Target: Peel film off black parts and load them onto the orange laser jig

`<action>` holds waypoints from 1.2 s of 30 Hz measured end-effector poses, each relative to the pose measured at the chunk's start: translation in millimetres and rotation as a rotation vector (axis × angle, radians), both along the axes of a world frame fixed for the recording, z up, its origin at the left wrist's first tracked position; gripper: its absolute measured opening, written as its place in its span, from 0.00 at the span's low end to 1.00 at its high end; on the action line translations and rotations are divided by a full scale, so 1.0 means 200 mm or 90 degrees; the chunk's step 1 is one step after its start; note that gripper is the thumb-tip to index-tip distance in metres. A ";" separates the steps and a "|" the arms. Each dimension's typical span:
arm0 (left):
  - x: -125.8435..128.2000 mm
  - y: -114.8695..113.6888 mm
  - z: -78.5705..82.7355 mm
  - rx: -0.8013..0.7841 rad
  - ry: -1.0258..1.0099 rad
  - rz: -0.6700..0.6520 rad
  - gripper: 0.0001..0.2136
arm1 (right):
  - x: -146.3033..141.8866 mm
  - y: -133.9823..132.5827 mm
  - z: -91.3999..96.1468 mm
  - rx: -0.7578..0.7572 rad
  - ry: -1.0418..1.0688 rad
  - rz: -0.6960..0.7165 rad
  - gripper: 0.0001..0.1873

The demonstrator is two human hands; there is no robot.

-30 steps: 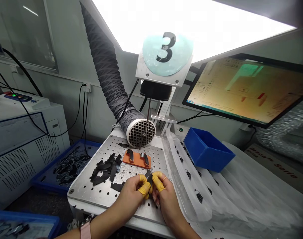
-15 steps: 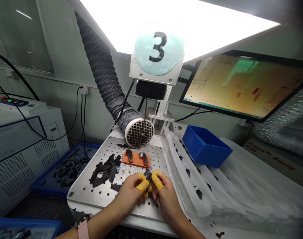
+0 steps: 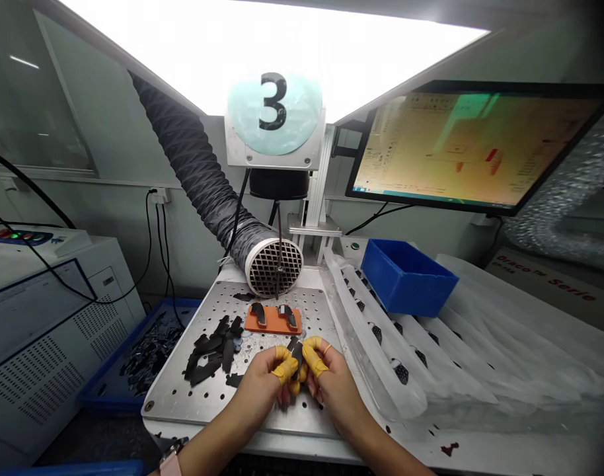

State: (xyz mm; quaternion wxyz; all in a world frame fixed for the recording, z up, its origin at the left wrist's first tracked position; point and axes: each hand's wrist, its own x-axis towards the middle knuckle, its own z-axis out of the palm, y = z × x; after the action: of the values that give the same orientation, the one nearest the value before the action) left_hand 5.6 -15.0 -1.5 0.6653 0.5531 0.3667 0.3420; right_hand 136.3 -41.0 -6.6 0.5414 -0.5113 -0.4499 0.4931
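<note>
My left hand (image 3: 265,380) and my right hand (image 3: 329,383) meet over a perforated metal plate (image 3: 176,390), and both wear yellow finger cots. Between them they pinch a small black piece (image 3: 295,350), whose lower part is hidden by my fingers. Just beyond my hands lies an orange fixture (image 3: 272,320) holding two black parts. To the left of my hands is a loose heap of flat black pieces (image 3: 215,348).
A fume duct with a grid end (image 3: 275,268) sits behind the plate beneath a machine head. A blue bin (image 3: 406,281) and white plastic sleeves (image 3: 396,357) lie to the right. A blue tray of black scraps (image 3: 148,350) lies to the left.
The whole scene has slid left in view as my head turned. My hands stay together on the black piece, with no visible change in grip.
</note>
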 end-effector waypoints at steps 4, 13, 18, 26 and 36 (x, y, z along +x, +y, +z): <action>0.00 0.01 -0.03 -0.010 -0.018 -0.001 0.14 | 0.00 -0.01 0.00 -0.006 0.002 0.003 0.15; 0.01 0.02 -0.02 -0.010 -0.012 0.001 0.14 | 0.00 0.00 0.00 -0.021 0.017 -0.001 0.14; 0.01 0.01 0.00 -0.017 0.005 -0.005 0.15 | 0.00 0.00 -0.01 -0.020 0.028 0.008 0.16; 0.01 0.01 0.03 -0.012 0.000 -0.010 0.14 | 0.00 0.01 0.00 -0.020 0.020 0.003 0.18; 0.02 0.03 -0.02 -0.020 -0.005 -0.010 0.17 | 0.00 0.01 0.01 -0.016 -0.007 0.006 0.14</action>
State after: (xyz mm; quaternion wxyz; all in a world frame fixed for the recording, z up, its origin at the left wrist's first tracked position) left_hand 9.3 -8.0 -5.3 0.6781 0.5439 0.3649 0.3335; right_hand 136.4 -38.9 -5.3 0.5300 -0.5184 -0.4495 0.4983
